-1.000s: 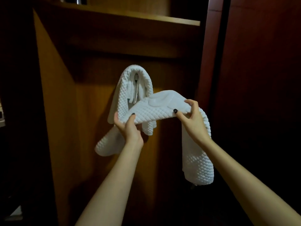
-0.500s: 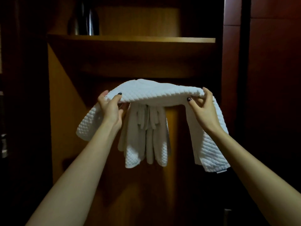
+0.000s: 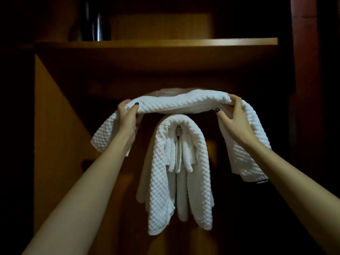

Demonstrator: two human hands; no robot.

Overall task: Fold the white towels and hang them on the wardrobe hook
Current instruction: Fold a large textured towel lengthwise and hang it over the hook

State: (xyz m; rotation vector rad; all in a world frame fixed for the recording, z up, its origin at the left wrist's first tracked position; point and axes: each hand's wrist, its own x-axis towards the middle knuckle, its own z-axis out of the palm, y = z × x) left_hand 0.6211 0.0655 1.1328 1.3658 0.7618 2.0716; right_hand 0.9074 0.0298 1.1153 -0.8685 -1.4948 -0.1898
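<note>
One white quilted towel (image 3: 163,181) hangs draped over the metal wardrobe hook (image 3: 178,132) at the centre of the wardrobe's back panel. A second white folded towel (image 3: 176,103) is stretched level just above it, its two ends drooping left and right. My left hand (image 3: 127,115) grips this towel's left part, thumb on top. My right hand (image 3: 232,115) grips its right part, fingers over the top edge. Most of the hook is hidden by the hanging towel.
A wooden shelf (image 3: 156,44) runs across above the towels, with a dark shiny vessel (image 3: 92,21) on its left. The wardrobe's side panel (image 3: 55,116) stands at the left and a dark reddish door panel (image 3: 303,89) at the right.
Both hands have lifted the second towel from in front of the hanging one to above it and spread it out level. The view has tilted up and moved closer.
</note>
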